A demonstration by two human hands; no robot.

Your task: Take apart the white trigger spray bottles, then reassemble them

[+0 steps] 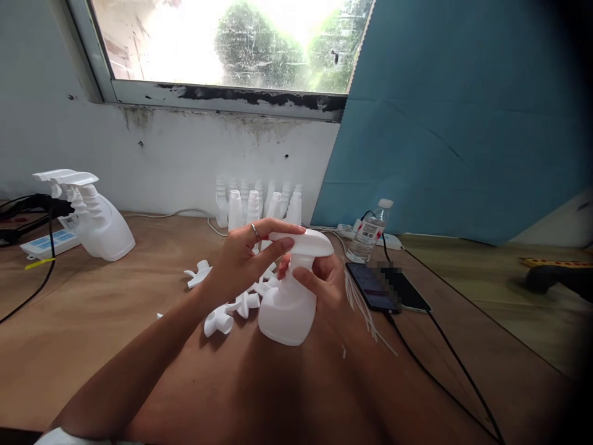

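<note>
The brown tabletop (162, 247) spreads beneath and around the held bottle (287, 315), a translucent white one with a broad body; a blue cloth (463, 111) hangs behind it to the right, and a window (231, 43) with flaking paint along its frame is set in the wall behind it; the held bottle is upright at the near middle of the tabletop (whether its base touches the surface, I cannot tell).

The left hand (248, 253) is partly closed over the white spray head (308, 244) on top of the held bottle, fingers laid across it and thumb against its side; the right hand (328, 287) is curled around the neck, thumb in front.

Two capped spray bottles (106, 228) stand well to the left of the held bottle; bare-necked bottles (235, 210) stand in rows behind it; a water bottle (369, 232) is behind it to the right; two phones (370, 287) lie to its right; a power strip (53, 244) is far to its left; loose spray heads (218, 321) lie just to its left; thin white tubes (364, 303) lie to its right.
</note>
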